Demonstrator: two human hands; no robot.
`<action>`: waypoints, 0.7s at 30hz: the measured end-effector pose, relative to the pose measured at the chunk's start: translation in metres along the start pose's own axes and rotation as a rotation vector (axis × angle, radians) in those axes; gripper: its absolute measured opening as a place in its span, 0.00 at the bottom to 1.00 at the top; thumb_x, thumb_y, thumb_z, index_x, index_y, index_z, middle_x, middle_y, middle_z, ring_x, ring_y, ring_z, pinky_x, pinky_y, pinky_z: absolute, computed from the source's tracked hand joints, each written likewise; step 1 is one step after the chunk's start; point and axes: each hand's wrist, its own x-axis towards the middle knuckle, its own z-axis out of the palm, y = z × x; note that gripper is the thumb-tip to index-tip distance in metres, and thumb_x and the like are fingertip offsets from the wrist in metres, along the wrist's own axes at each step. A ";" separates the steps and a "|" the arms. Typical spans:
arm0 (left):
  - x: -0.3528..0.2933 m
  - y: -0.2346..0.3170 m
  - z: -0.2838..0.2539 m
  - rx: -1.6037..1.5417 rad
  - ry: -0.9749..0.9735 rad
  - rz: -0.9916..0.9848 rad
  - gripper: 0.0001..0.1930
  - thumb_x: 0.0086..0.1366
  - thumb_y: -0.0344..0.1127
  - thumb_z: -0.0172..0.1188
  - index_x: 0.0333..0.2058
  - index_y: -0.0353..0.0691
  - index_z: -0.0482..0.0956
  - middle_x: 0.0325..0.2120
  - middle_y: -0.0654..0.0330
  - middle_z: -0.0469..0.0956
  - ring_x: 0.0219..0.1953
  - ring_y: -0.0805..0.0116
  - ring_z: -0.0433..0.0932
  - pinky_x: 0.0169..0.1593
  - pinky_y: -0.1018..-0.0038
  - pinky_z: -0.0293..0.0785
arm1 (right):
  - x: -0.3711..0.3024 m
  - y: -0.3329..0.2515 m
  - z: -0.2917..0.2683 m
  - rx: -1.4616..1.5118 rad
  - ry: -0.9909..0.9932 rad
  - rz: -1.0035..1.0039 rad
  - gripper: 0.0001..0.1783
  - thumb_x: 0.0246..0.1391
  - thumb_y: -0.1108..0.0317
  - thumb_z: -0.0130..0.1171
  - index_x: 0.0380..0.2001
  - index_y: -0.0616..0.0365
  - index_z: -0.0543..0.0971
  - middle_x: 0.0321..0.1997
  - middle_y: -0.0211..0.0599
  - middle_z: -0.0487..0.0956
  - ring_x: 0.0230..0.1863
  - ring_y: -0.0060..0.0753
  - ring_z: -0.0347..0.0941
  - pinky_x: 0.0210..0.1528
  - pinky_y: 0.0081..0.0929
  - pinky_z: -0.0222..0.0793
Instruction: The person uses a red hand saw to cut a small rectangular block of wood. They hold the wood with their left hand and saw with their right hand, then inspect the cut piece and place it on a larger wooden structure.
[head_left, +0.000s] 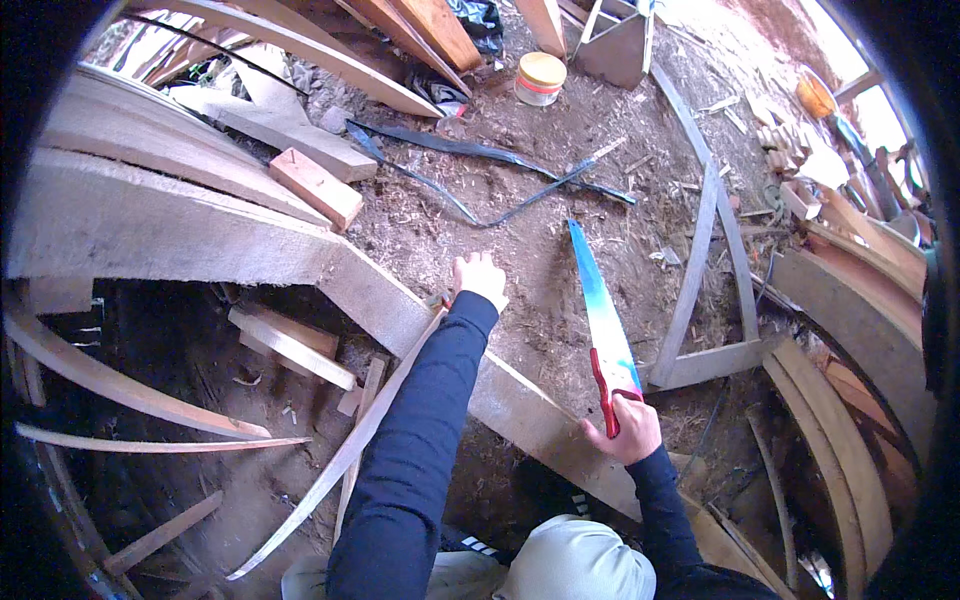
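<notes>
My right hand (628, 428) grips the red handle of a handsaw (600, 300). Its long shiny blade points away from me and rests over the dirt ground, reflecting blue and white. Ahead of it and to the left, my left hand (480, 278) is held out with its fingers curled; what they hold, if anything, is hidden. Below that hand, a long wooden beam (385, 300) runs diagonally from the upper left toward my knees. A thin curved wood strip (335, 470) slants down beside my left forearm, its upper end against the beam.
Thick planks (170, 215) stack at the left, with a short wood block (315, 188) on them. Dark flat straps (450, 148) lie on the dirt near a tub with a yellow lid (540, 75). A wooden A-shaped frame (700, 270) and curved boards (835, 450) stand at the right.
</notes>
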 end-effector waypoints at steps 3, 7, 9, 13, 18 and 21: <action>0.012 0.004 0.006 0.076 -0.016 0.117 0.14 0.55 0.47 0.57 0.38 0.51 0.80 0.42 0.60 0.72 0.50 0.62 0.67 0.50 0.56 0.61 | 0.001 0.001 -0.001 0.001 0.038 0.005 0.21 0.41 0.56 0.66 0.18 0.57 0.66 0.15 0.38 0.68 0.18 0.44 0.70 0.23 0.35 0.67; 0.013 0.002 0.015 0.071 0.071 0.170 0.10 0.56 0.39 0.55 0.37 0.51 0.80 0.42 0.60 0.72 0.49 0.63 0.68 0.49 0.57 0.61 | 0.006 0.000 0.001 0.029 0.101 0.024 0.19 0.41 0.60 0.67 0.19 0.57 0.67 0.15 0.39 0.68 0.16 0.43 0.69 0.21 0.33 0.66; 0.014 0.000 0.018 0.053 0.102 0.173 0.11 0.55 0.42 0.58 0.37 0.52 0.80 0.43 0.60 0.73 0.51 0.64 0.67 0.51 0.57 0.60 | 0.008 -0.002 0.005 0.083 0.149 0.064 0.18 0.42 0.62 0.67 0.20 0.58 0.67 0.15 0.39 0.68 0.16 0.43 0.69 0.20 0.32 0.65; 0.016 0.002 0.007 0.099 -0.040 0.242 0.13 0.53 0.45 0.61 0.36 0.49 0.78 0.34 0.62 0.76 0.47 0.62 0.69 0.51 0.55 0.60 | 0.009 -0.009 0.006 0.193 0.246 0.150 0.15 0.42 0.65 0.67 0.21 0.58 0.69 0.15 0.39 0.69 0.15 0.42 0.69 0.19 0.30 0.64; 0.000 -0.006 -0.015 -0.209 0.303 0.266 0.15 0.52 0.46 0.64 0.33 0.45 0.75 0.27 0.59 0.78 0.39 0.59 0.75 0.47 0.51 0.65 | 0.009 -0.016 -0.005 0.294 0.311 0.264 0.14 0.47 0.67 0.64 0.18 0.59 0.69 0.12 0.31 0.65 0.13 0.24 0.62 0.18 0.24 0.57; -0.045 -0.024 -0.095 -0.730 0.306 0.192 0.13 0.52 0.41 0.65 0.32 0.42 0.74 0.26 0.61 0.78 0.33 0.66 0.77 0.40 0.65 0.72 | -0.001 -0.009 -0.004 0.564 0.377 0.396 0.14 0.50 0.66 0.63 0.18 0.59 0.70 0.12 0.22 0.62 0.16 0.12 0.54 0.18 0.19 0.51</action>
